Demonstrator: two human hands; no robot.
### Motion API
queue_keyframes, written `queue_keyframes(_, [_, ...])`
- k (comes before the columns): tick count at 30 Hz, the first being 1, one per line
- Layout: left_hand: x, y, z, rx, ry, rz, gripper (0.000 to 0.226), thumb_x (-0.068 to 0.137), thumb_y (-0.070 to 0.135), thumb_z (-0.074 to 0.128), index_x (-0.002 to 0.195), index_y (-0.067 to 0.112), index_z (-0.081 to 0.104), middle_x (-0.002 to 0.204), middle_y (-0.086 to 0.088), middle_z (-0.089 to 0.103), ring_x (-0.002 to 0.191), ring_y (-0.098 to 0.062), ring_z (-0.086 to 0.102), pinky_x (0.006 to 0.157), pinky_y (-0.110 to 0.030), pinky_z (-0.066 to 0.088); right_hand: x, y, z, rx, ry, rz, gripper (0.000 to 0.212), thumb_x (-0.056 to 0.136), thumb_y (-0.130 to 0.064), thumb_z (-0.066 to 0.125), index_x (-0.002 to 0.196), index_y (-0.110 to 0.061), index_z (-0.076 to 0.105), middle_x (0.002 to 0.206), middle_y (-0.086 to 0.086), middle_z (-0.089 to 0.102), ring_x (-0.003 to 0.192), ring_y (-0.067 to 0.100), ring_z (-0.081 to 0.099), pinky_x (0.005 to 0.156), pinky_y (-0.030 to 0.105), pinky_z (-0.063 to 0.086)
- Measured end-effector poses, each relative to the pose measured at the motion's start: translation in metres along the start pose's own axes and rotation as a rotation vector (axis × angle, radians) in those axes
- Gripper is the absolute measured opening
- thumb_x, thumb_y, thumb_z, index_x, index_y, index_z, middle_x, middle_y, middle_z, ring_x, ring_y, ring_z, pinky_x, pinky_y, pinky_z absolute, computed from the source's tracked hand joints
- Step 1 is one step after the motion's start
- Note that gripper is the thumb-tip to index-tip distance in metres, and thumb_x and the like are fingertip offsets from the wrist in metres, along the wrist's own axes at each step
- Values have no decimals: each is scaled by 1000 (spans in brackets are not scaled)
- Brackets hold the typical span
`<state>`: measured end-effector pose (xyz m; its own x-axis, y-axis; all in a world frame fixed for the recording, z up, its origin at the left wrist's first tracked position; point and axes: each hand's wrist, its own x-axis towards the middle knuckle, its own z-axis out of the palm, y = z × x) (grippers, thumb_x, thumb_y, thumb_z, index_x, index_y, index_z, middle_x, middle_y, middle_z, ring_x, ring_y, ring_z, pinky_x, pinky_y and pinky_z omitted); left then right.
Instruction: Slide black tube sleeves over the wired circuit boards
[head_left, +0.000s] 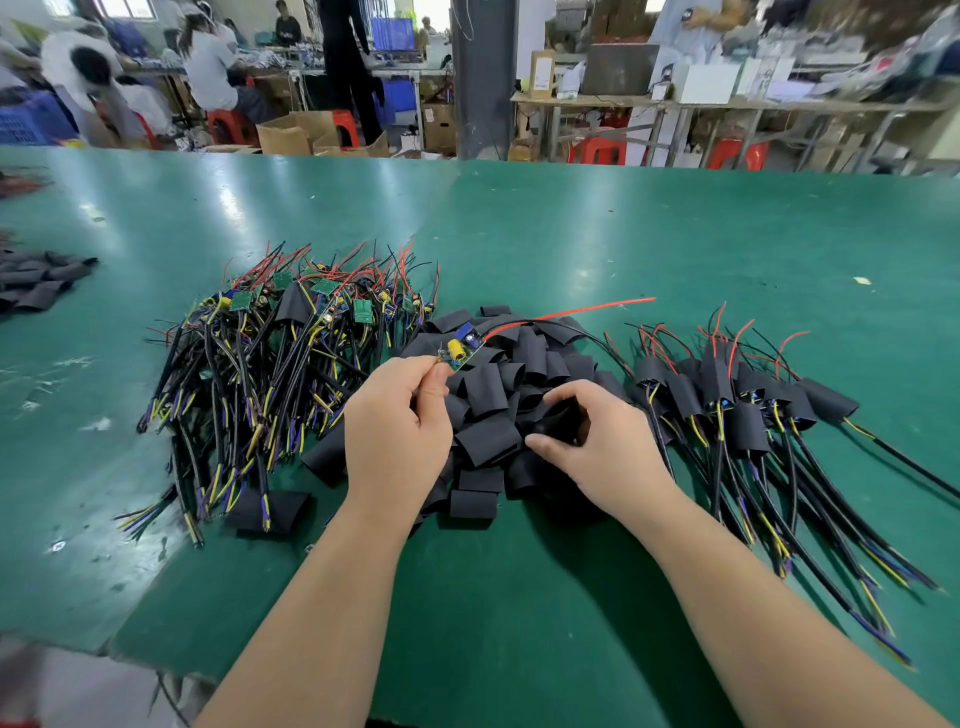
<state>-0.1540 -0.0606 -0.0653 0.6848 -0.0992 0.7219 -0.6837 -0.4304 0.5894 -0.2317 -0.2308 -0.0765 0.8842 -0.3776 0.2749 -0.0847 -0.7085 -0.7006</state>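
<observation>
At a green worktable on a busy assembly floor, a person's two bare hands work over a heap of black tube sleeves lying in the middle of the table. The left hand pinches the near end of a wired circuit board between thumb and curled fingers and holds it just above the heap's far left side, with a yellow part and a blue part showing on the board. Its red wire trails off to the far right. The right hand, just right of the left, has its thumb and curled fingers closed round one black sleeve at the near right of the heap. Whether that sleeve is lifted clear of the others cannot be told. To the left lies a tangled pile of bare boards, green and unsleeved, with black, yellow and blue leads fanning toward the near edge. To the right lies a row of sleeved boards, each wrapped in black tubing with red wires pointing far and cables running near. A second small pile of sleeves sits at the far left edge of the table. Beyond the table, blurred workers bend over benches among cardboard boxes and red stools.
</observation>
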Motion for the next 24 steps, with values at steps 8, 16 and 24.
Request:
queue_keyframes(8, [0,0,-1,-7,21,-41,23,92,15,52,82,3,69,71,-6,66,66,-22,59,64,-26,43,3,-9,-18,1018,115,171,37,73,-1,75,104,-18,67,80,-9,71,71,3,63,71,16,50])
queue_keyframes(16, [1,2,-3,-41,29,-105,27,91,19,49,86,6,72,77,2,67,70,-13,59,66,-20,43,2,-13,-26,1617,99,391,37,69,-7,65,105,-14,64,84,-1,74,82,6,71,62,11,52])
queue_keyframes(24, [2,0,-2,-36,16,-105,26,92,20,49,87,8,72,76,4,66,66,-9,57,61,-10,39,2,-16,-31,1707,102,355,18,70,-12,64,75,-21,79,88,0,75,83,3,71,59,12,52])
